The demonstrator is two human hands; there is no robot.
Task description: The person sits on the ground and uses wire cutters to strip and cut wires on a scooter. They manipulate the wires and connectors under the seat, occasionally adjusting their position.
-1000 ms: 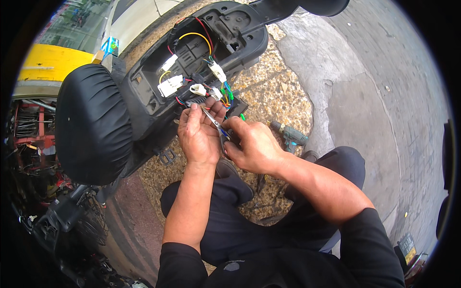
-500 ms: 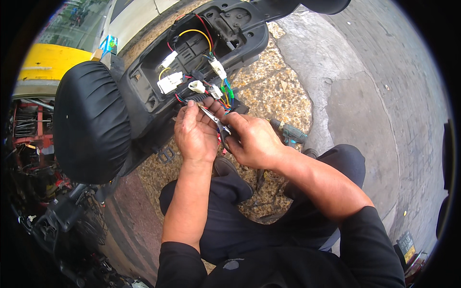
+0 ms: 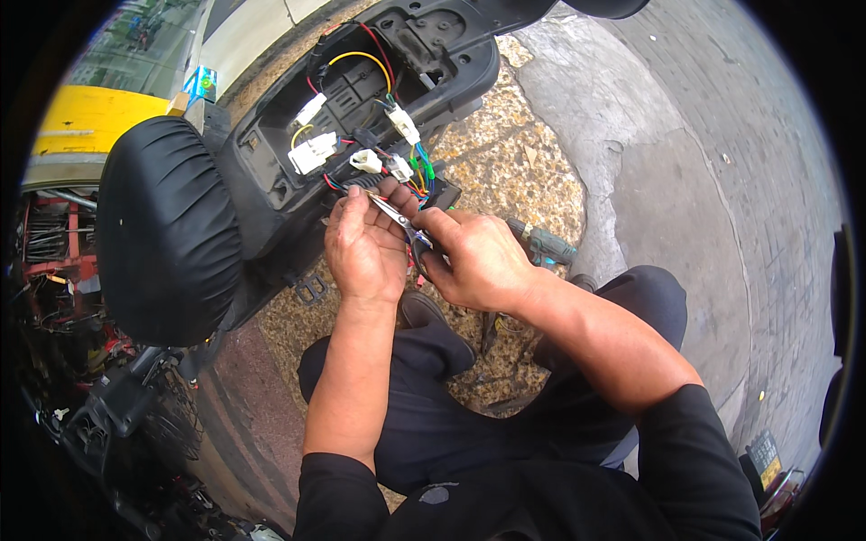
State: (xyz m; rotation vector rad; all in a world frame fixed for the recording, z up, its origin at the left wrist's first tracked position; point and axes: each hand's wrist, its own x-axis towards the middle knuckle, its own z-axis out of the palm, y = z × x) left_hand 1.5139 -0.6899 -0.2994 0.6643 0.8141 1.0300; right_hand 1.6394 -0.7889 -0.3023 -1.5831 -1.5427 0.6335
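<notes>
My right hand (image 3: 478,260) is closed around the dark handles of a pair of scissors (image 3: 393,214), whose silver blades point up and left. The blade tips reach the fingertips of my left hand (image 3: 368,248), which is palm up and pinches a thin wire there; the wire is mostly hidden by the fingers. Just beyond my hands, coloured wires and white plug connectors lie loose, among them a large white connector (image 3: 312,153), a smaller one (image 3: 365,161) and one with several wires (image 3: 402,124). They spill from the open black body (image 3: 262,162) of a scooter.
A black padded seat (image 3: 167,230) is at the left beside the scooter body. A green and black power tool (image 3: 544,243) lies on the stone ground to the right of my hands. Red racks with tools (image 3: 56,239) stand far left, below a yellow panel (image 3: 104,117).
The scooter and connectors sit slightly further left and up in view. Both hands keep nearly the same pose, with the scissors still at the left fingertips.
</notes>
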